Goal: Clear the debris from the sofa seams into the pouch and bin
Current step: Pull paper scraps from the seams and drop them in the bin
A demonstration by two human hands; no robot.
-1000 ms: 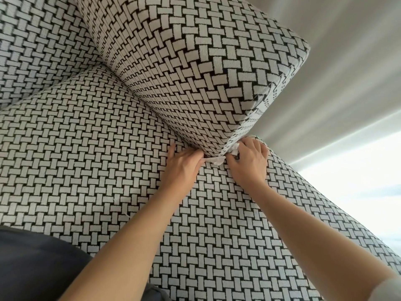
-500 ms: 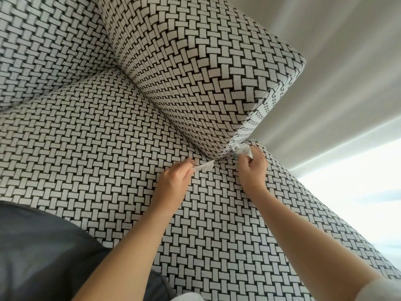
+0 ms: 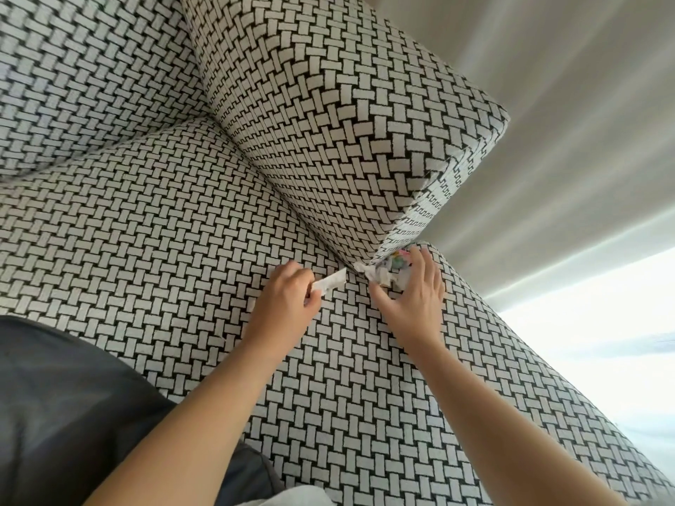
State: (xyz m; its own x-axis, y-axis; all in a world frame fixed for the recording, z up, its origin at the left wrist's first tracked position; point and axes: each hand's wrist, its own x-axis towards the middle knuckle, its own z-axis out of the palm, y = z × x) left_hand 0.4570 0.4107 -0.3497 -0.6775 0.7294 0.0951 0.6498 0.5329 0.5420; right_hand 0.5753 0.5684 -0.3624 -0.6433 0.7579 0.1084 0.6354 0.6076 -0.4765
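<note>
My left hand [image 3: 288,297] pinches a white paper strip [image 3: 331,281] just clear of the seam. At the end of the seam between the back cushion [image 3: 328,115] and the seat cushion [image 3: 164,220] lies crumpled white paper with coloured bits [image 3: 385,271]. My right hand [image 3: 411,297] arches over that clump, thumb to its left and fingers spread to its right, touching it. Neither pouch nor bin is in view.
The sofa is covered in black-and-white woven fabric. A second back cushion [image 3: 73,78] fills the upper left. A dark grey cloth [image 3: 65,414] lies at the lower left. A pale curtain [image 3: 566,122] hangs behind, with bright light at the right.
My left hand has drawn the paper strip out of the seam and back toward me. My right hand has opened from a pinch and spread over the clump, which now shows more.
</note>
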